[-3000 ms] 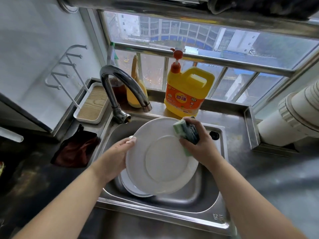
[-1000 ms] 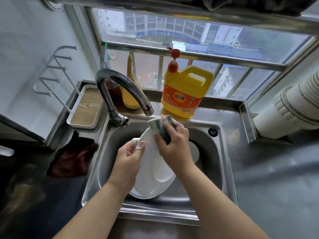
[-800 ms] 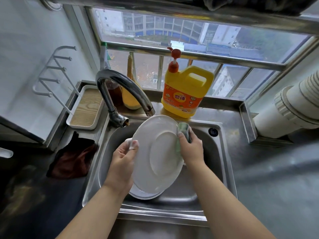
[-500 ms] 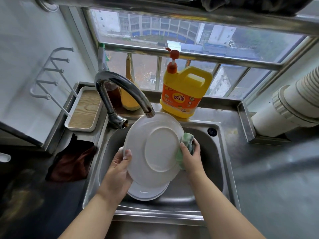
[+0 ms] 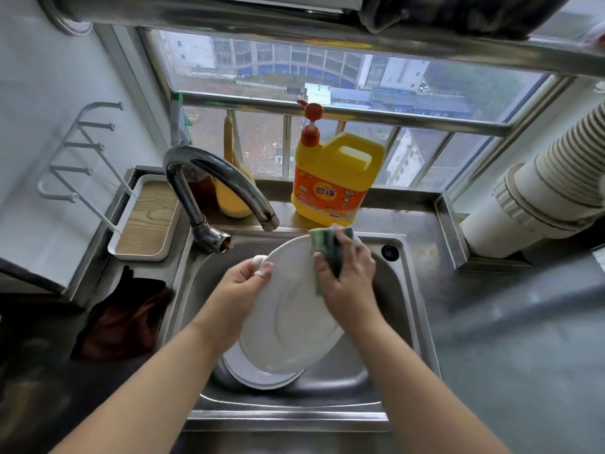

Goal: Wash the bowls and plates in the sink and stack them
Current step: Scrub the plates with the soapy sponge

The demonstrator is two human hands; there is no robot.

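While the left hand (image 5: 242, 286) pinches the tilted plate (image 5: 291, 309) by its rim mid-frame, right hand (image 5: 347, 276) fingers clamp the sponge (image 5: 322, 245) — soapy, slippery, breakable, so rim grip looks wisest.

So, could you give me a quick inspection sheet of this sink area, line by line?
Surface: steel sink set in a dark grey counter; tap not running.
Job's things: white plate held tilted over the basin; a second plate lies under it.
Clutter: yellow detergent jug, wood-lined tray, dark red cloth.
Grippers: left hand grips the plate's rim; right hand presses a green sponge on the plate.
Cables: nothing seen.
Surroundings: barred window, white wall rack, white ribbed duct.
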